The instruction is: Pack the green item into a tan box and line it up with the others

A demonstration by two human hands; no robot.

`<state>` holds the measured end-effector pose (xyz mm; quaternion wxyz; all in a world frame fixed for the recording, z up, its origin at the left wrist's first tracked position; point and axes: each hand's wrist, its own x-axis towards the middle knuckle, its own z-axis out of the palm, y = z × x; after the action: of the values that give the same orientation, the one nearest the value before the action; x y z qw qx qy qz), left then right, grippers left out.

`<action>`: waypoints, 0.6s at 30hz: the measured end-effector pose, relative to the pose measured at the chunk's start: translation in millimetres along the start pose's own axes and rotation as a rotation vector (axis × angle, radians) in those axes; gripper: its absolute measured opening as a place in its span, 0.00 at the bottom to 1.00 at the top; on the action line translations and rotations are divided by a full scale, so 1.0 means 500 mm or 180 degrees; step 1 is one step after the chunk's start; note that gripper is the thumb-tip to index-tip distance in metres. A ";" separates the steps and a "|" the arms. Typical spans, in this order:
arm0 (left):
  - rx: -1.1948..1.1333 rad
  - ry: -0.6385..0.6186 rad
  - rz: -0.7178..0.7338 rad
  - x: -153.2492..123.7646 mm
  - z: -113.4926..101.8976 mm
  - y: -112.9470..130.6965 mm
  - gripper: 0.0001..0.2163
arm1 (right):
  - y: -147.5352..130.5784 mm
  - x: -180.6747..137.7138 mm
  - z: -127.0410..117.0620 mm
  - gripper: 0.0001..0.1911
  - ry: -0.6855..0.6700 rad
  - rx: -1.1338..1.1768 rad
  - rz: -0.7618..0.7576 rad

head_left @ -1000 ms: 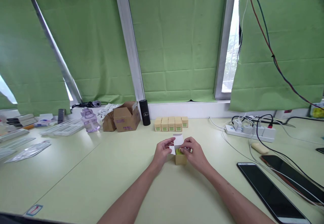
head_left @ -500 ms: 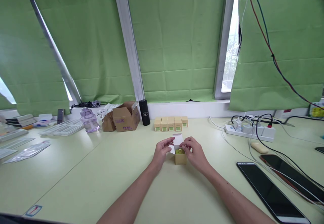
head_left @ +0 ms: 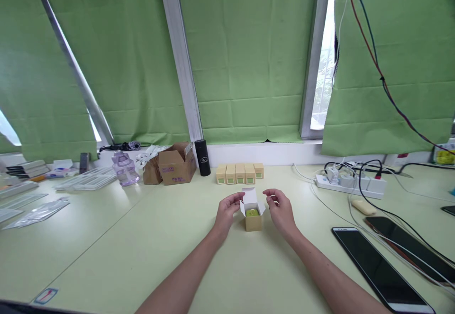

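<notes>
The left hand (head_left: 226, 210) touches the open small box (head_left: 253, 218), while the right hand (head_left: 280, 208) hovers loosely open just beside it.

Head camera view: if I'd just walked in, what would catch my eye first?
Probably the small open box at the middle of the table, flaps up, something green inside. The left hand touches its side; the right hand hovers just beside it. Behind stands a row of similar closed boxes, under big green curtains.

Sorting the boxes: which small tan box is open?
The small box between the left hand and right hand, flaps up; the row of boxes behind is shut.
</notes>
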<state>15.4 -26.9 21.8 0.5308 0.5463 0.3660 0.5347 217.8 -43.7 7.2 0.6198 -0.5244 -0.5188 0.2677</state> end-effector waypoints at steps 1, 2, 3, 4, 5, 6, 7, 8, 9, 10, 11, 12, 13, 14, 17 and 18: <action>0.0004 -0.0001 0.0017 0.000 0.000 0.000 0.21 | 0.004 0.002 0.000 0.14 0.0017 0.0024 0.0060; 0.0000 -0.0008 0.0037 0.000 0.000 -0.001 0.21 | 0.007 0.003 0.001 0.15 0.0028 0.0051 0.0114; -0.0007 -0.0020 0.0059 0.001 0.000 -0.003 0.21 | 0.011 0.005 0.001 0.15 0.0035 0.0078 0.0164; -0.0015 -0.0032 0.0079 0.002 0.000 -0.005 0.21 | 0.015 0.005 0.002 0.16 0.0040 0.0107 0.0210; -0.0017 -0.0042 0.0092 0.003 0.000 -0.007 0.22 | 0.018 0.006 0.002 0.16 0.0043 0.0136 0.0253; -0.0011 -0.0043 0.0104 0.005 -0.001 -0.009 0.22 | 0.022 0.006 0.003 0.17 0.0041 0.0168 0.0294; 0.0004 -0.0041 0.0117 0.006 -0.001 -0.011 0.22 | 0.025 0.007 0.004 0.18 0.0036 0.0202 0.0330; 0.0025 -0.0038 0.0133 0.007 -0.001 -0.012 0.21 | 0.028 0.007 0.006 0.18 0.0028 0.0239 0.0365; 0.0048 -0.0037 0.0151 0.007 -0.001 -0.013 0.21 | 0.031 0.007 0.007 0.19 0.0016 0.0279 0.0397; 0.0069 -0.0038 0.0171 0.007 -0.001 -0.014 0.21 | 0.033 0.007 0.008 0.20 0.0006 0.0319 0.0428; 0.0084 -0.0044 0.0185 0.007 -0.001 -0.014 0.21 | 0.035 0.007 0.010 0.20 -0.0002 0.0360 0.0459; 0.0095 -0.0057 0.0188 0.006 0.000 -0.014 0.21 | 0.036 0.007 0.011 0.21 -0.0006 0.0401 0.0491; 0.0103 -0.0068 0.0190 0.005 0.000 -0.014 0.21 | 0.037 0.007 0.012 0.21 -0.0008 0.0441 0.0525; 0.0110 -0.0079 0.0195 0.005 0.000 -0.014 0.21 | 0.036 0.006 0.014 0.22 -0.0012 0.0482 0.0558; 0.0153 -0.0125 0.0199 0.004 0.002 -0.014 0.23 | 0.033 0.005 0.017 0.23 -0.0029 0.0601 0.0650; 0.0174 -0.0135 0.0196 0.003 0.003 -0.015 0.23 | 0.032 0.004 0.018 0.24 -0.0037 0.0638 0.0678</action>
<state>18.5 -24.4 15.0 0.5066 0.5828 0.3522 0.5288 213.5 -33.7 -7.6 0.6342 -0.5104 -0.4344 0.3854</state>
